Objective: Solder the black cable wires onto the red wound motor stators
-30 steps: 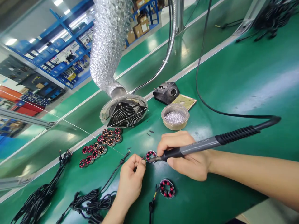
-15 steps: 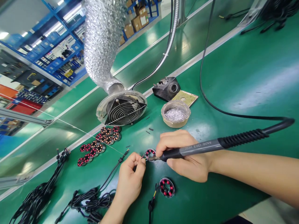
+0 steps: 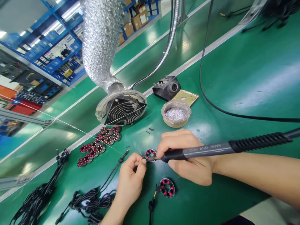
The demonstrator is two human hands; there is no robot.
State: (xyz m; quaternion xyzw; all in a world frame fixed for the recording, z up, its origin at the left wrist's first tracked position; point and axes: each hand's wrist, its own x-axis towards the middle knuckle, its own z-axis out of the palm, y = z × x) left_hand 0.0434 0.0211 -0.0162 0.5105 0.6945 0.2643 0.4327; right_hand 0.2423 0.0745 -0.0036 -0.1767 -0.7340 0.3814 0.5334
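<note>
My right hand (image 3: pixel 187 156) is wrapped round a soldering iron (image 3: pixel 206 149), whose tip points left at the near edge of a small motor stator (image 3: pixel 150 154) with red windings. Close to that tip, my left hand (image 3: pixel 133 175) pinches a thin wire (image 3: pixel 143 157); a dark bit shows between its fingers, mostly hidden. Whether tip and wire touch I cannot tell. A second, larger-looking stator (image 3: pixel 167 187) lies nearer me, beside a black cable (image 3: pixel 152 204) with coloured leads. From the upper left, a thin pale strand (image 3: pixel 77 127) runs down towards my left hand.
A fume extractor (image 3: pixel 125 112) hangs on a foil duct over the green bench. Behind my right hand stand a bowl of solder bits (image 3: pixel 176 122), a sponge tray (image 3: pixel 188 97) and an iron holder (image 3: pixel 167 88). Several stators (image 3: pixel 100 148) and cable bundles (image 3: pixel 38 200) lie left.
The soldering iron's handle and cord have shifted a little to the right, and the wrist of my right hand with them. The tip and my left hand stay nearly in place.
</note>
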